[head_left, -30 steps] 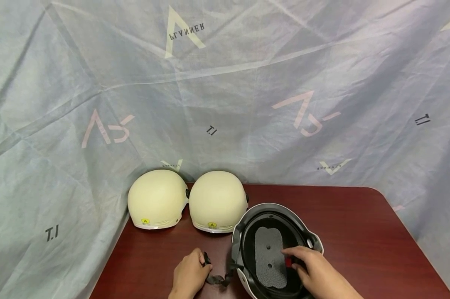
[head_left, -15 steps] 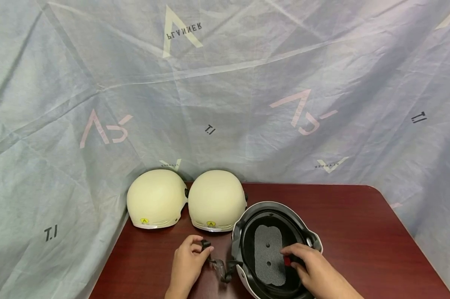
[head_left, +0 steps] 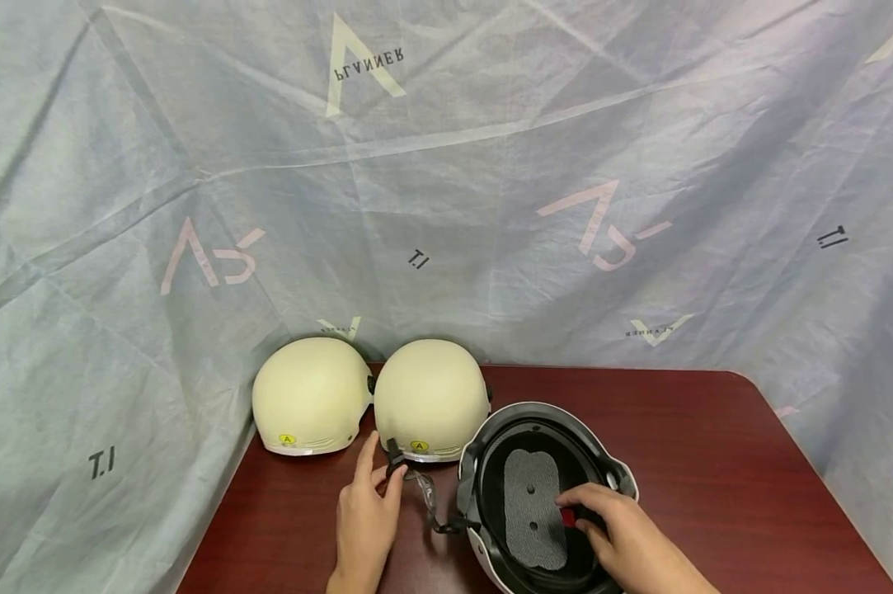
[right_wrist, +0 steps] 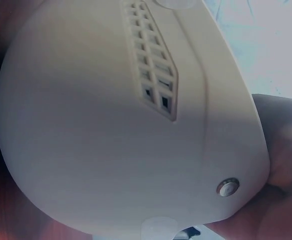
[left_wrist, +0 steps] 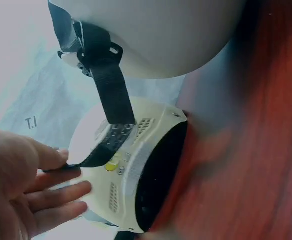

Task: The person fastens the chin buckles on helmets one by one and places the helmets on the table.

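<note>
An upturned cream helmet (head_left: 538, 410) shows its black lining and grey mesh pad (head_left: 531, 507) in the head view. Its outer shell (right_wrist: 80, 150) fills most of the right wrist view. From its left side runs a black chin strap (left_wrist: 113, 95), whose free end my left hand (head_left: 366, 520) pinches between thumb and forefinger, the other fingers spread. Over the helmet's right rim reaches my right hand (head_left: 624, 532), thumb and forefinger pinching a small piece with a red part (head_left: 568, 518), likely the strap's buckle. My right fingers are mostly hidden behind the shell in the right wrist view.
Two more cream helmets (head_left: 312, 396) (head_left: 431, 396) stand side by side, domes up, at the back left of the dark red table (head_left: 713, 462). A grey printed cloth (head_left: 491, 206) hangs behind the table and along its sides.
My left hand has moved up and away with the strap end, its fingers straightening, and the strap is lifted. The right hand and the upturned helmet have stayed in place.
</note>
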A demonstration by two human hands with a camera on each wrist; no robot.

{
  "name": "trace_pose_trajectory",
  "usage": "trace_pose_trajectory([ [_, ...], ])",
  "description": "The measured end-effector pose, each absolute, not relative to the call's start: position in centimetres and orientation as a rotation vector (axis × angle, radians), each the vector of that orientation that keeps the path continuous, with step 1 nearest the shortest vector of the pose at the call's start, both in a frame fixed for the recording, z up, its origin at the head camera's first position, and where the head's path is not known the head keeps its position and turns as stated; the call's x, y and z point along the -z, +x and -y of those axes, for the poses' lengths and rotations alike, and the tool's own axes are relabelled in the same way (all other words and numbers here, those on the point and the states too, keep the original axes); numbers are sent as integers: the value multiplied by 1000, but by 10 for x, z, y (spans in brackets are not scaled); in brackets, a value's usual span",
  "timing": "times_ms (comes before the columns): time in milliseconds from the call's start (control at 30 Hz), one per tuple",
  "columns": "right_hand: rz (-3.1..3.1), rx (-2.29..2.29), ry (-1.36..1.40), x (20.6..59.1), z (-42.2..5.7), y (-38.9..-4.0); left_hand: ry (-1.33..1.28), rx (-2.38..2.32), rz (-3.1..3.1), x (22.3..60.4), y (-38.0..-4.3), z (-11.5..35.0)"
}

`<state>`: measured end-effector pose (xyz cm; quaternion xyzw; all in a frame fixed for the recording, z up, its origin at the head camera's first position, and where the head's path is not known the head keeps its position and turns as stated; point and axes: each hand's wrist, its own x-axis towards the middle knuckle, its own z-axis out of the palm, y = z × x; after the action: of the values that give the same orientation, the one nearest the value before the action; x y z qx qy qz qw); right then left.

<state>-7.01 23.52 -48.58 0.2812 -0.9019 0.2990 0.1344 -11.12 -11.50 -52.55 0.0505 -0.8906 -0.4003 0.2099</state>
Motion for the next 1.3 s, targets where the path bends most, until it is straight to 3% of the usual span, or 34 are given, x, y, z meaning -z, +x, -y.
trace_pose_trajectory([
  [567,2465,-951,830,481,-229,-70,13,1779,2214,484,-111,100],
  [867,2478,-934,773,484,-228,-68,-340,1892,2163,441,-108,80],
  [1300,2453,-993,790,478,-228,-68,-898,1890,2294,433,-119,39],
])
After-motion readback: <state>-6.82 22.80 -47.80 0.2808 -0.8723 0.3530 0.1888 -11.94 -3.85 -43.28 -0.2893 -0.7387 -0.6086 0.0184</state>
